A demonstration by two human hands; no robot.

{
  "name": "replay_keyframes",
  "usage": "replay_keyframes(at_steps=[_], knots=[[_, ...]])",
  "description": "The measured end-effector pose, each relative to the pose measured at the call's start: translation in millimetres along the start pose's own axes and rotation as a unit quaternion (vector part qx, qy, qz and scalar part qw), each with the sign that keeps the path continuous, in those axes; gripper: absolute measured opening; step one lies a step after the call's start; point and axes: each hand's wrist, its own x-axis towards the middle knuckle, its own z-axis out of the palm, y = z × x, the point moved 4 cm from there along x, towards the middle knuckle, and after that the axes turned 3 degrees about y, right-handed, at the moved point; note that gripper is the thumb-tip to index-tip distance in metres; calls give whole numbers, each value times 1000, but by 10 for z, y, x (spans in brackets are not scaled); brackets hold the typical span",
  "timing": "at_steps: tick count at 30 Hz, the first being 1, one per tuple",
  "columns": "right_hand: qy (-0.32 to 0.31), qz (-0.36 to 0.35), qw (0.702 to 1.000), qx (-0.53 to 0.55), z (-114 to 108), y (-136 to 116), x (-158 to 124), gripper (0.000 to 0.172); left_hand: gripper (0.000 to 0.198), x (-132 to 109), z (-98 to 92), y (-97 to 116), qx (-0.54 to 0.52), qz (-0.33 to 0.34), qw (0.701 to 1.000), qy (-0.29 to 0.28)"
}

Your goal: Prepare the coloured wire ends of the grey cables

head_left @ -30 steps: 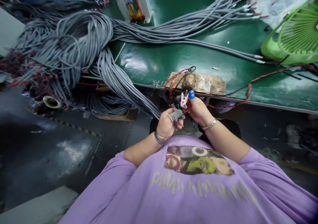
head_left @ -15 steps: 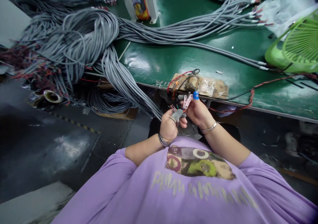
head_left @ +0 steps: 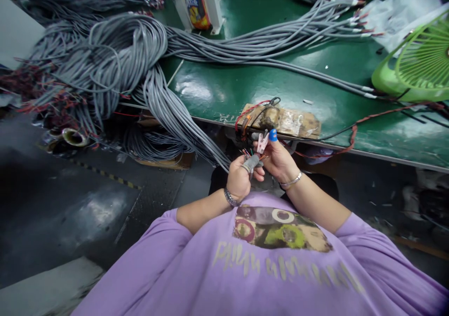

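Observation:
My left hand (head_left: 238, 179) is closed, with a grey-covered thumb (head_left: 251, 162), around the end of the grey cable bundle (head_left: 185, 119) that hangs off the table edge. Thin coloured wires (head_left: 247, 153) poke out above its fingers. Right beside it, my right hand (head_left: 279, 162) pinches a small pale pink clip (head_left: 262, 144), close to the wire ends. A blue cover (head_left: 272, 135) wraps the tip of my right thumb. How the clip's jaws meet the wires is too small to tell.
Just beyond my hands, a worn wooden block (head_left: 296, 121) with red and black leads sits on the green table (head_left: 210, 87). A large cable coil (head_left: 126, 49) lies left, more cables (head_left: 245, 47) stretch across the back, and a green fan (head_left: 421, 63) stands right.
My right hand and the clip have shifted slightly left. Orange wire ends now show between the two hands. My left hand has barely moved.

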Motion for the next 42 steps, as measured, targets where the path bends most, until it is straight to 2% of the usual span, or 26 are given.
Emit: replay_keyframes(at_steps=[4,8,10,15,20,22,24,26,29,35,42], knots=[[37,11,996,84,-77,5,-78,68,38,-29,-58,-34,10,17,1000,-11],[-32,102,993,55,-141,32,-195,62,37,-34,-173,-106,30,34,999,-26],[-60,117,991,25,-177,24,-242,55,36,-36,-217,-126,46,42,998,-32],[-55,68,995,-57,-170,-74,-301,35,40,-72,-199,-108,112,42,991,-67],[-90,58,988,-114,-52,-123,-371,33,39,-103,-111,-123,171,-22,974,-148],[-79,46,991,-102,-88,-109,-371,35,39,-86,-129,-126,151,-24,979,-133],[-45,30,996,-67,-182,-82,-354,37,40,-56,-171,-131,104,-20,990,-92],[-28,45,998,-27,-272,-27,-346,41,40,-30,-210,-142,58,-20,997,-54],[-52,51,997,-29,-303,21,-366,41,39,-15,-227,-154,23,-17,999,-38],[-46,-1,998,-43,-207,25,-387,26,37,-27,-215,-144,0,-23,999,-47],[-91,-39,994,-54,-175,60,-334,26,43,-23,-186,-157,-15,-84,989,-124]])
